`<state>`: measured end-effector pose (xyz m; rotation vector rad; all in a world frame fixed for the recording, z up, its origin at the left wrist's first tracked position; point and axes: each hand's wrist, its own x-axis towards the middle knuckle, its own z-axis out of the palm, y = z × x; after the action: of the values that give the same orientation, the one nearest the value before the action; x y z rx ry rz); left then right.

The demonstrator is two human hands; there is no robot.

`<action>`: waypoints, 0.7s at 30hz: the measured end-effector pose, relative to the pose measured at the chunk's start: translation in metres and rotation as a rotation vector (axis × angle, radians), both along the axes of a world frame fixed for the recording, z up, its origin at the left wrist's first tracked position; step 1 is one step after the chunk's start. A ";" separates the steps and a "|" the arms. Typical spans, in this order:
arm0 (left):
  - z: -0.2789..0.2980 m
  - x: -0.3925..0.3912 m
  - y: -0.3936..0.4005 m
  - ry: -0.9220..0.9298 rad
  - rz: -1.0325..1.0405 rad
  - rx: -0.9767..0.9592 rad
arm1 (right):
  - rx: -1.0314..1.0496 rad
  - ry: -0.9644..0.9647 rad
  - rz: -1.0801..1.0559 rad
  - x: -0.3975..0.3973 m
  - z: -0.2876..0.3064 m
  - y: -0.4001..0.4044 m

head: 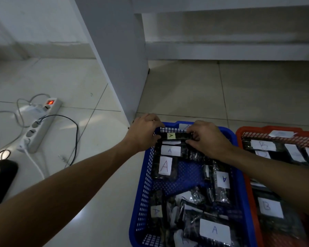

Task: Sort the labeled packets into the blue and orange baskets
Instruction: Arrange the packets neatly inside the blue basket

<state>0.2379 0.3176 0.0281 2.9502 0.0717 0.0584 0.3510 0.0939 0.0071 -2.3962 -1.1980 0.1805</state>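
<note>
While both hands are working at the far end of the blue perforated plastic basket [239, 175], the left hand [144, 132] and right hand [206, 138] are each pinching one end of a dark glossy plastic packet with a yellow "A" label [171, 136], holding it against the far wall above other A packets. Risk, as judged: the slick film could be slipping from the fingertips, or the packet could be tipping over the low rim onto the white glazed floor tiles [78, 82]. The neighbouring orange plastic basket [250, 184], to the right and touching, is holding B-labelled packets [270, 207], so a misdrop there would be mixing letters. Paper labels are looking matt and flat; wrappers crinkled, reflective. A white plastic power strip [41, 125] is lying to the left.
</note>
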 end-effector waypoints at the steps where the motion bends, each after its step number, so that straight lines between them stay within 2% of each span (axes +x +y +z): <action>1: 0.000 0.000 0.000 0.002 -0.003 -0.004 | -0.013 -0.015 -0.001 -0.001 0.001 0.001; 8: 0.019 -0.016 -0.012 0.025 -0.081 -0.046 | -0.049 -0.061 0.020 -0.014 0.026 -0.010; 11: 0.031 -0.040 -0.033 0.094 -0.146 -0.141 | -0.055 0.030 0.119 -0.035 0.050 -0.033; 17: 0.021 -0.102 -0.092 0.238 -0.297 -0.357 | -0.391 0.380 0.309 -0.101 0.069 -0.099; 21: -0.003 -0.124 -0.111 0.375 -0.332 -0.481 | -0.508 0.337 0.297 -0.139 0.047 -0.127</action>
<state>0.1137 0.2069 0.0249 2.4176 -0.3076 -0.4871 0.2124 -0.0327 0.0540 -2.4296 -1.4618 1.0499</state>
